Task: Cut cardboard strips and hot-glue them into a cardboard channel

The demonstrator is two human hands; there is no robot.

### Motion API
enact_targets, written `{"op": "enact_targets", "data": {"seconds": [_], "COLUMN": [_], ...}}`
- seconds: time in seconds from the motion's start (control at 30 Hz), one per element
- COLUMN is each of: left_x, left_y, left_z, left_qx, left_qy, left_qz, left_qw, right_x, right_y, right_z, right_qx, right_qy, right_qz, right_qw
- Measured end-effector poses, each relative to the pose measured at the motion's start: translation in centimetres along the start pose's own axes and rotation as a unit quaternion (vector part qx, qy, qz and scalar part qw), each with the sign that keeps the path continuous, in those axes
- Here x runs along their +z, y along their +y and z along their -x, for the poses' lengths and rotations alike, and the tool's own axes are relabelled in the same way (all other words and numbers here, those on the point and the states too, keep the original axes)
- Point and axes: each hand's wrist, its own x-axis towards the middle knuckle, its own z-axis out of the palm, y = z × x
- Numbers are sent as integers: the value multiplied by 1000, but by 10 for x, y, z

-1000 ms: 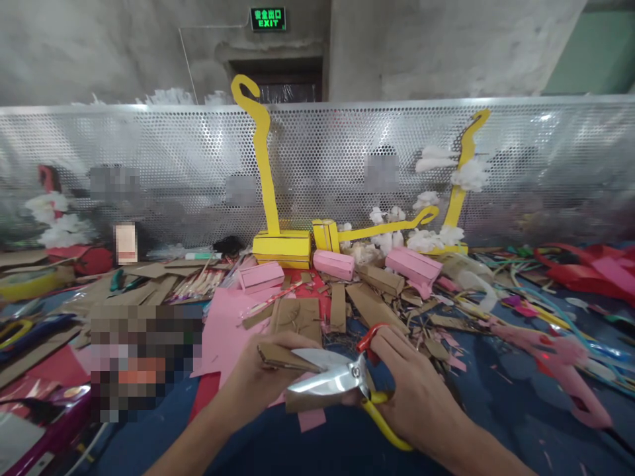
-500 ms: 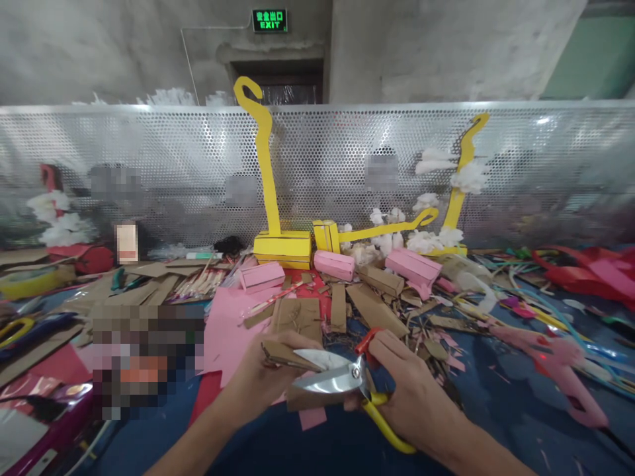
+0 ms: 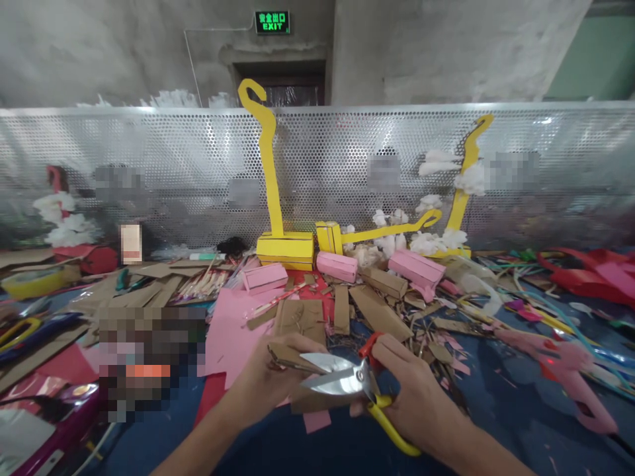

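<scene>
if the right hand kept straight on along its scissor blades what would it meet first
Likely the brown cardboard held in the left hand: the open scissors in the right hand point toward it. Depth is unclear, so they may already touch.

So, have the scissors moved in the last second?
Yes, slightly right: the scissors now have their lower blade tip farther from the pink sheet.

**Looking Like a Craft Workshop**

Spreading cardboard scraps, pink paper, scissors and a glue gun across a blue table; showing a bare concrete wall and lit EXIT sign beyond a perforated metal partition.
</scene>
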Motion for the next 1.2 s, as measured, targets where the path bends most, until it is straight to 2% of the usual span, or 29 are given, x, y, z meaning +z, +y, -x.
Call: {"op": "enact_targets", "data": {"seconds": [0.2, 0.33, 0.47, 0.57, 0.77, 0.9, 0.97, 1.07, 1.2], "left_x": [-1, -4, -13, -20, -15, -17, -21, -25, -23], "left_y": [-1, 7, 9, 4, 3, 5, 5, 9, 14], "left_z": [-3, -9, -12, -10, -8, -16, -20, -22, -19], "left_qx": [25, 66, 141, 160, 70, 75, 68, 37, -11], "left_qy": [-10, -19, 45, 107, 130, 203, 219, 193, 151], "left_qz": [4, -85, -229, -265, -90, 60, 133, 191, 210], "left_qw": [1000, 994, 962, 945, 985, 974, 964, 962, 966], "right_x": [-1, -6, -11, -11, -11, -11, -9, -4, 0], "right_y": [5, 7, 13, 18, 15, 14, 18, 27, 34], "right_z": [-5, -9, -10, -8, -8, -7, -5, -2, 0], "right_qx": [-10, -24, -17, 29, 48, 49, 59, 102, 144], "right_qy": [-6, 4, 21, 26, 30, 72, 92, 92, 58], "right_qz": [54, 73, 116, 91, 16, -32, -48, -80, -118], "right_qw": [999, 997, 993, 995, 998, 996, 993, 987, 981]}}
